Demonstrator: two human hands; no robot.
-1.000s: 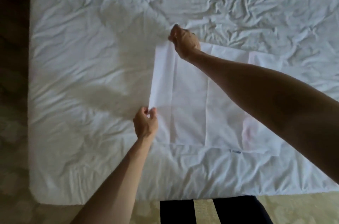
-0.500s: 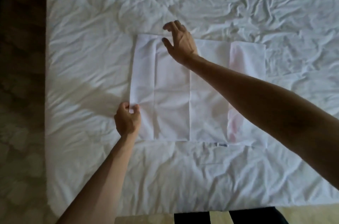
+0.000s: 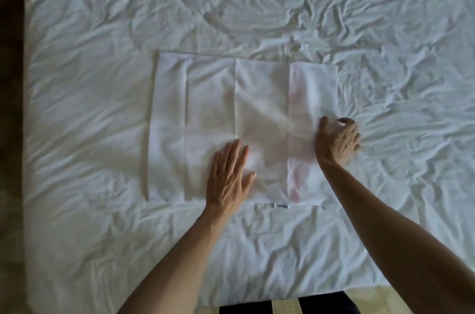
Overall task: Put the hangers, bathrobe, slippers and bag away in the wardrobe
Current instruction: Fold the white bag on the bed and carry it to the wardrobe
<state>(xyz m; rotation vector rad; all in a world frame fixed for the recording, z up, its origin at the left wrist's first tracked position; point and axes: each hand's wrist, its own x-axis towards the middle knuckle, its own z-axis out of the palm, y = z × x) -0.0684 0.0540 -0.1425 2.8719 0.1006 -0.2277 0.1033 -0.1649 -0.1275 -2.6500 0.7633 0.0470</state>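
While flat near bed's (image 3: 77,133) front edge, white bag (image 3: 259,108) unstowed | left hand (image 3: 228,177) pressing, fingers straight | right hand (image 3: 338,140) curled, pinching bag's right edge | wardrobe unseen, everything left

White bag (image 3: 259,108), faint pink stains

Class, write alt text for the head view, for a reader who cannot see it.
A left hand presses flat on a folded white bag lying on a rumpled white bed, while the right hand curls at the bag's right edge.
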